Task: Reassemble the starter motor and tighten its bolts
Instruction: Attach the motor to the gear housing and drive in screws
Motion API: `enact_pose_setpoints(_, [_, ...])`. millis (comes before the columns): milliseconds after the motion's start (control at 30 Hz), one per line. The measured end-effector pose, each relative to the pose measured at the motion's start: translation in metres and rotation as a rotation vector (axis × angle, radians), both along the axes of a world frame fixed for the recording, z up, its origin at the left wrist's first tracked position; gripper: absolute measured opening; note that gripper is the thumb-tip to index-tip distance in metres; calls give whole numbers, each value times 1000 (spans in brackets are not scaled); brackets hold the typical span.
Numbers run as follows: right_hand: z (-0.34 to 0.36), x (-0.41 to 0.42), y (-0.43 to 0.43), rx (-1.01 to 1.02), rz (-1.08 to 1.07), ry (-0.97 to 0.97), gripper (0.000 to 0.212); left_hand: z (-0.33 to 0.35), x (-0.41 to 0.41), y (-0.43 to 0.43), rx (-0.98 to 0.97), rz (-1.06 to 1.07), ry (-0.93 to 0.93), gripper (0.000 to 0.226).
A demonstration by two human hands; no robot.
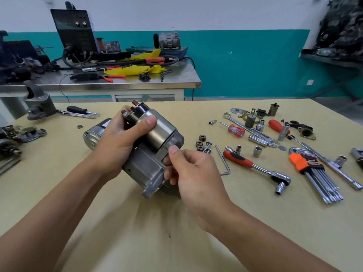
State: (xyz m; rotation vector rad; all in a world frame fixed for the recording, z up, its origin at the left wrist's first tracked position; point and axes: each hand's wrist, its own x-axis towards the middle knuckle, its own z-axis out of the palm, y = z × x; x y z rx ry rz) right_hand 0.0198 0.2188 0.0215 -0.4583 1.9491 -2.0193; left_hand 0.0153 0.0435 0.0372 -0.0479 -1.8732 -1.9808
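Note:
The grey starter motor (145,165) is lifted above the yellow table (137,222), tilted, its solenoid cylinder (159,130) on top. My left hand (117,142) grips the solenoid, thumb across its barrel, near the copper terminals (135,103). My right hand (194,173) is at the housing's right end, thumb and curled fingers pinched against its edge; what lies between the fingertips is hidden. Small pinion gears (200,143) and two bolts (207,147) lie just right of the motor. A bent hex key (223,160) lies beside them.
To the right lie a red ratchet (255,165), sockets (257,151), a red screwdriver (234,130), spanners (251,130), an orange hex key set (314,173) and small motor parts (253,116). A vise (37,103) and screwdrivers (78,111) sit at the left. A steel bench (117,79) stands behind.

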Motion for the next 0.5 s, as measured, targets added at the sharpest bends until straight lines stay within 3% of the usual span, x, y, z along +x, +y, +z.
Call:
enact_pose_setpoints(167, [3, 0, 0, -69, 14, -68, 44, 1, 3, -7, 10, -157, -12, 57])
enact_pose_setpoints(300, [4, 1, 0, -81, 35, -67, 47, 2, 4, -10, 38, -210, -12, 35])
enact_pose_setpoints(367, [4, 1, 1, -70, 40, -64, 49, 3, 6, -10, 44, -241, -16, 38])
enact_pose_setpoints(500, [5, -3, 1, -30, 28, -36, 51, 2, 5, -3, 88, -166, -34, 32])
